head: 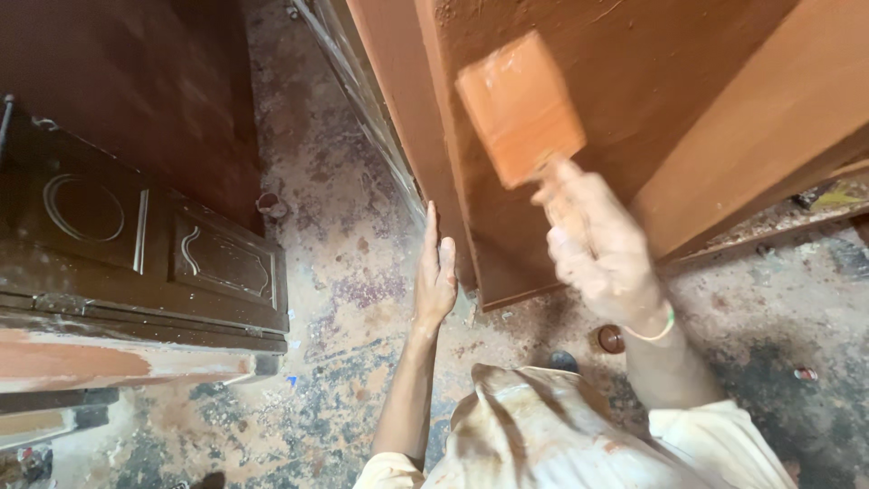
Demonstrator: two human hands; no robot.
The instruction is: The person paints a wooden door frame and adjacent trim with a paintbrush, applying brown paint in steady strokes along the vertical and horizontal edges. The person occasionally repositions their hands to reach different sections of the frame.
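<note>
A pale, paint-smeared cloth or garment [543,430] fills the bottom centre of the frame, closest to the lens, bunched over the person's lap or knee. Above it, right of centre, the right hand [602,249] is closed around the handle of a wide flat brush [519,107] loaded with reddish-brown paint; the brush head sits near the top centre, laid against or just off the brown wooden panel [652,81] that stands across the upper right. The hand is blurred, so it is plainly in motion. The left hand [435,272] is open and flat, fingers together, pressed along the panel's lower left edge at the middle of the frame, holding nothing.

From where things stand, I'd say the wet brush could drip onto the left hand or the stained floor [344,217], since it hangs right over both. The flat palm alone may not stop the leaning panel from sliding if the strokes push hard.

A small round tin or lid [611,339] lies on the floor just below the right wrist; what it holds I cannot tell. A dark carved door [154,244] lies at the left
</note>
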